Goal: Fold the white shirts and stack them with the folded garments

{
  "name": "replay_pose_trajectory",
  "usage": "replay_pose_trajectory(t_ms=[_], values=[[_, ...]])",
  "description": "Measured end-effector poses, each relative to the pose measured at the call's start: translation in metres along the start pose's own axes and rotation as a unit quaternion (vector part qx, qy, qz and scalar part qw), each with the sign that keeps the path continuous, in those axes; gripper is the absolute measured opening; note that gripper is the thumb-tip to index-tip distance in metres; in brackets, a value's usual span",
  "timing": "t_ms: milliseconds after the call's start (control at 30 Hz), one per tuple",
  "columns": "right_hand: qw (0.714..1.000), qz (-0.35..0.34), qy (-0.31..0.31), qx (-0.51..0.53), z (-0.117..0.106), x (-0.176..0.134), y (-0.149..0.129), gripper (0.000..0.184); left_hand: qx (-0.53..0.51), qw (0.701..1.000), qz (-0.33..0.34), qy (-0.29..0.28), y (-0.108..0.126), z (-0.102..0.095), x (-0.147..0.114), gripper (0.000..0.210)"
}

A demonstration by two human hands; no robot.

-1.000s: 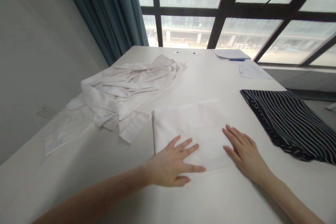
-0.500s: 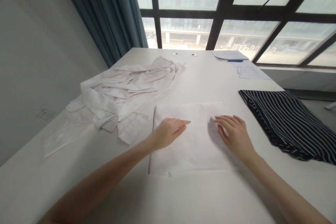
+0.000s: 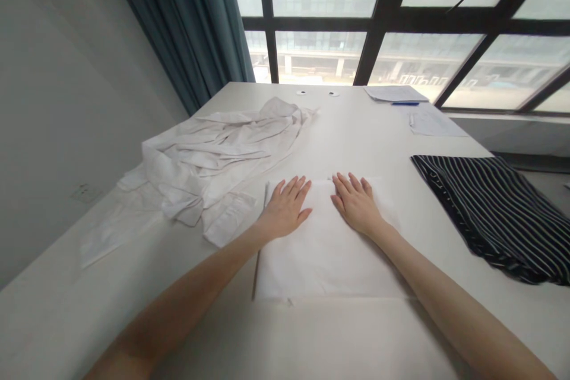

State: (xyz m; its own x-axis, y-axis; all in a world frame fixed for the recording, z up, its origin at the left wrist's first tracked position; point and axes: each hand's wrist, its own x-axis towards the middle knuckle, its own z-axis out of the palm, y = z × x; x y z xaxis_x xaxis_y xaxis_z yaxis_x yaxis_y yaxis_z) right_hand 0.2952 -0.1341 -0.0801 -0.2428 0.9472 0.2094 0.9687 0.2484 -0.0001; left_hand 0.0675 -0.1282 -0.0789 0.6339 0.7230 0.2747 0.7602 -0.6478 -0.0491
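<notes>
Lying rumpled on the left of the white table [image 3: 111, 303], a white garment [image 3: 214, 151] sits apart from both hands, presumably to leave working room. Next comes the left hand [image 3: 287, 208], palm down, fingers stretched out, gripping nothing, resting on the far-left part of a squared-off white cloth [image 3: 320, 264]. That cloth lies flat right before the person, likely for easy reach by both arms. Now the right hand [image 3: 355, 202], flattened too, fingers extended near the far edge; the paired palms seem to be keeping the fabric smooth. And rightmost, a striped dark cloth [image 3: 494, 214], laid well apart, out of the way.
</notes>
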Motion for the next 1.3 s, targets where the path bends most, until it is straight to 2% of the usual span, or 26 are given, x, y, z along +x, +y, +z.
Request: replay_pose_trajectory(t_ms=[200,433,667,800,900,967,1033,1200,1300], values=[[0.999,0.006,-0.017,-0.03,-0.005,-0.01,0.008,0.058,-0.001,1.0,0.015,-0.019,-0.004,-0.003,-0.001,0.062],[0.999,0.049,-0.016,-0.015,-0.001,-0.021,0.036,0.065,-0.015,0.999,0.025,-0.036,-0.01,-0.002,-0.008,0.066],[0.994,0.089,0.042,0.052,0.012,-0.033,0.056,0.067,-0.053,0.998,0.022,-0.019,-0.01,-0.004,-0.011,0.065],[0.981,0.129,0.094,0.113,0.018,-0.032,0.062,0.063,-0.098,0.995,-0.015,0.001,-0.013,-0.003,-0.014,0.052],[0.964,0.142,0.126,0.186,0.017,-0.029,0.068,0.057,-0.136,0.982,-0.116,0.055,-0.022,0.005,-0.015,0.044],[0.95,0.144,0.143,0.236,0.014,-0.027,0.072,0.057,-0.156,0.964,-0.193,0.095,-0.029,0.011,-0.015,0.044],[0.932,0.155,0.156,0.287,0.011,-0.027,0.075,0.058,-0.183,0.946,-0.238,0.12,-0.036,0.016,-0.014,0.044],[0.863,0.197,0.202,0.419,0.003,-0.026,0.078,0.059,-0.307,0.906,-0.225,0.184,-0.046,0.014,-0.013,0.041],[0.82,0.217,0.2,0.491,-0.002,-0.025,0.08,0.059,-0.429,0.847,-0.232,0.214,-0.047,0.008,-0.012,0.039]])
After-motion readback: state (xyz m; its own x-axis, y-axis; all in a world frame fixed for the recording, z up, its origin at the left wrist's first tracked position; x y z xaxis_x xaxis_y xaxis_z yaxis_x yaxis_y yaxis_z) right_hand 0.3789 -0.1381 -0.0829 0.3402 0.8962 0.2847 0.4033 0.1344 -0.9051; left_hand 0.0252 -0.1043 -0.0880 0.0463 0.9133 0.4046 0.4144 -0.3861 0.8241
